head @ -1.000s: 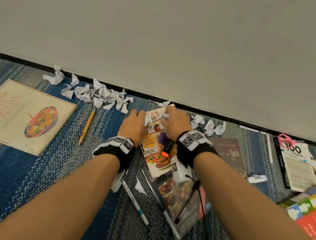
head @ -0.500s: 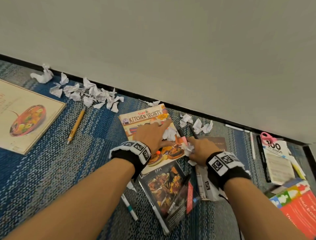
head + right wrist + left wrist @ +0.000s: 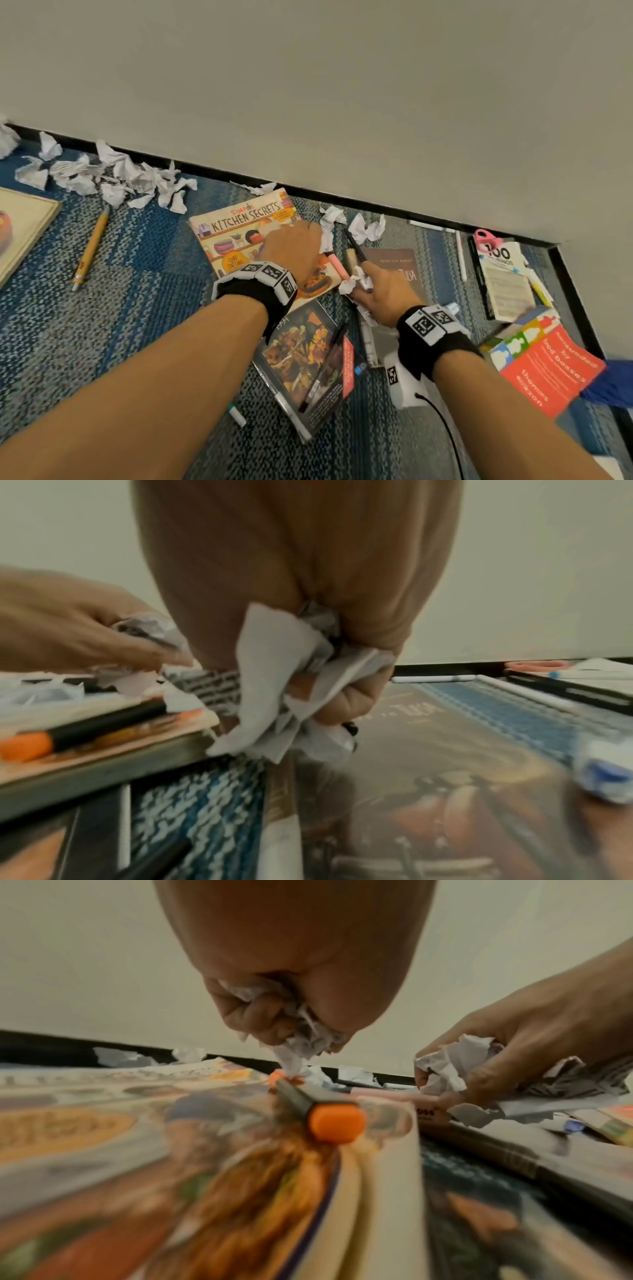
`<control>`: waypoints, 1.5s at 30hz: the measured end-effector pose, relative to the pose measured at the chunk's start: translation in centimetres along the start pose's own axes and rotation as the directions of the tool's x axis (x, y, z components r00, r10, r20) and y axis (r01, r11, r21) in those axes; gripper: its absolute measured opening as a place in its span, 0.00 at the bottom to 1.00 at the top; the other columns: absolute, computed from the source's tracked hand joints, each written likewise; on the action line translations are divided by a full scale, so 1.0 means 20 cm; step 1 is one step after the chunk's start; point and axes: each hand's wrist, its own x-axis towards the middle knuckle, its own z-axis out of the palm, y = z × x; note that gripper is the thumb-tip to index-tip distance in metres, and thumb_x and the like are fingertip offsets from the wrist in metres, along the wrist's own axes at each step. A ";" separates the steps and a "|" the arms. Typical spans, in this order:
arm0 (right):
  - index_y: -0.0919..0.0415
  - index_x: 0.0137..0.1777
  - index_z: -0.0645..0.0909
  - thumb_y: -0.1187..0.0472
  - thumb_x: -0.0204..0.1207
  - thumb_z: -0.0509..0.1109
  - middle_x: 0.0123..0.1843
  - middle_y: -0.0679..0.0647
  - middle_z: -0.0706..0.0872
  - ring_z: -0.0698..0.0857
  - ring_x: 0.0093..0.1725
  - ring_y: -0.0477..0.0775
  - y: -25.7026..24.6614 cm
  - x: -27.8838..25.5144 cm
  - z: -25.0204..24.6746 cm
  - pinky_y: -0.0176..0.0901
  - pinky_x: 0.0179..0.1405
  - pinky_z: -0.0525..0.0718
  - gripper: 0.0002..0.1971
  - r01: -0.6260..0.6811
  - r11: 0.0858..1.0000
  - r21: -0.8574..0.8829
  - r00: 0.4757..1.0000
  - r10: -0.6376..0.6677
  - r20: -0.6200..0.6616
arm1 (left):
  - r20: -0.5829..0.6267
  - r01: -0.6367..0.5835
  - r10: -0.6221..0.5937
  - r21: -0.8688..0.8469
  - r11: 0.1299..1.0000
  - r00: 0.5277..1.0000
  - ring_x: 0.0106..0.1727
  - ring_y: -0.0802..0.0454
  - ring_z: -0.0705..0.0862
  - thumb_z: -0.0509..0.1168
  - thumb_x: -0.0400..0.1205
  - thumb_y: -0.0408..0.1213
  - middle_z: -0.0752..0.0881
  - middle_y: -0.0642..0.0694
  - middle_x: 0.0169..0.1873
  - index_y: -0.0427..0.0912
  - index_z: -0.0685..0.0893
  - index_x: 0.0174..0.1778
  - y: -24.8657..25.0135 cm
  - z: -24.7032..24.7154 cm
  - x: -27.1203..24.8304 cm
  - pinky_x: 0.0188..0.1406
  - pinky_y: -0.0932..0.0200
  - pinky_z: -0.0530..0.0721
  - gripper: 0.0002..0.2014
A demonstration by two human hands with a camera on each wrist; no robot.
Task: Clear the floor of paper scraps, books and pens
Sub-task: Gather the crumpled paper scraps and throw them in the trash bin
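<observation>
Carpeted floor point(image 3: 113, 308) by the wall holds scattered books and pens; my left hand point(image 3: 294, 250) and right hand point(image 3: 380, 291) each clench paper scraps point(image 3: 274, 685), so I'd keep both fists tight.

A cookbook point(image 3: 239, 229) cover reads "SIMPOL KITCHEN SECRETS"; a dark book point(image 3: 301, 363) near it shows "1994"; far right, a booklet point(image 3: 503, 270) shows "100".

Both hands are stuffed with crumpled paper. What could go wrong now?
1. The right hand grips a wad of scraps and a black pen. Loose ends hang out, so bits may drop.
2. The left hand is full too, so grabbing more may spill its paper.
3. The orange-capped marker lies on the Kitchen Secrets book and might roll off if the book is lifted.
</observation>
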 end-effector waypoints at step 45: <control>0.59 0.46 0.77 0.50 0.78 0.69 0.40 0.49 0.85 0.80 0.38 0.45 1.49 -3.70 -0.24 0.39 0.38 0.76 0.12 -0.294 0.672 0.679 0.151 0.735 -0.662 | -0.047 -0.762 0.954 -0.614 0.207 0.296 0.45 0.42 0.84 0.60 0.85 0.45 0.86 0.42 0.41 0.39 0.79 0.42 3.34 -0.36 -2.05 0.48 0.48 0.80 0.13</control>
